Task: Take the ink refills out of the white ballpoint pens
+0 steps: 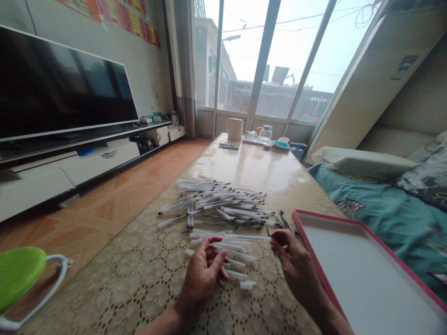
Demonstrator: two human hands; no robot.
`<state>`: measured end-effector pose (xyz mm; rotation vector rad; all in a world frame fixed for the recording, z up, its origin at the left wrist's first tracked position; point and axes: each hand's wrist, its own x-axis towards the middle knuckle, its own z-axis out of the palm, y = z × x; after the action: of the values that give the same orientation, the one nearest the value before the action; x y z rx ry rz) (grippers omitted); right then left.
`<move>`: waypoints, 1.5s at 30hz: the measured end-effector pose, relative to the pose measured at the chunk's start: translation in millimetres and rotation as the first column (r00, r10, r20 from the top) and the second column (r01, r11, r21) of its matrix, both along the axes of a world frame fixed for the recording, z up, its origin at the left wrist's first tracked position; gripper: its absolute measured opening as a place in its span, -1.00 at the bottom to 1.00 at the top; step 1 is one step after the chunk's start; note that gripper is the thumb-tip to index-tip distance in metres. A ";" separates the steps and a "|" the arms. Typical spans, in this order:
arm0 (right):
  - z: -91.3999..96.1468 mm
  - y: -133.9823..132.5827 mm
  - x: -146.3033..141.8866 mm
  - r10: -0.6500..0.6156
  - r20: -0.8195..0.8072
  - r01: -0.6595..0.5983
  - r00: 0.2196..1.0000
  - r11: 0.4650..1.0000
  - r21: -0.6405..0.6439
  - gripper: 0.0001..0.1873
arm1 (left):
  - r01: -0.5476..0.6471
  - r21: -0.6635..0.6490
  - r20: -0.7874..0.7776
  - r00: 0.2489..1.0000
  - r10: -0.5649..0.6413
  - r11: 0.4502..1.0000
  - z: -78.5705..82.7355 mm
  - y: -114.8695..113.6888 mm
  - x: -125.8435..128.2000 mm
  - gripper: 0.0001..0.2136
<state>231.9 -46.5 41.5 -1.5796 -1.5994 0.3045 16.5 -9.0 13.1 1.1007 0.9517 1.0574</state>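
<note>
A tube (247, 237) is pinched at one end by the right hand's (295, 256) thumb and fingers. The left hand's (206, 270) fingers are curled near its other end; whether anything is gripped cannot be told. The tube is held over the table (150, 284), between pens (226, 200) and tray (370, 274).

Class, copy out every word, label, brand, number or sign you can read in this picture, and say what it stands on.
No text can be read.
Sticker on the tall pale unit: too small and blurred.
Red sheets on the wall: any print is too blurred.
Pens: no lettering can be made out.
</note>
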 end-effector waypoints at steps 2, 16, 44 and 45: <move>-4.5 -9.5 -5.8 0.003 -0.051 -0.003 0.999 1.000 -0.002 -0.86 | 0.004 0.010 0.012 1.000 -0.004 1.000 -0.7 0.2 0.0 -0.55; -20.8 -22.4 -22.3 0.271 0.511 -0.223 0.816 0.963 -0.154 -0.85 | 0.263 0.068 -0.173 0.953 -0.248 0.962 -1.6 -11.6 1.1 -0.76; -12.7 -17.7 15.2 0.066 0.386 -0.082 0.920 0.996 0.025 -0.66 | 0.087 0.236 -0.389 0.921 0.012 0.968 13.8 -8.1 -7.6 -0.58; -13.9 -16.3 9.2 0.098 0.374 -0.109 0.922 0.994 0.008 -0.67 | 0.078 0.261 -0.413 0.910 0.038 0.962 13.5 -8.1 -7.3 -0.63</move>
<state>241.1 -62.8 27.6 -1.6016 -1.9733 0.0330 9.2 -17.0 26.6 1.6067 1.1466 0.9734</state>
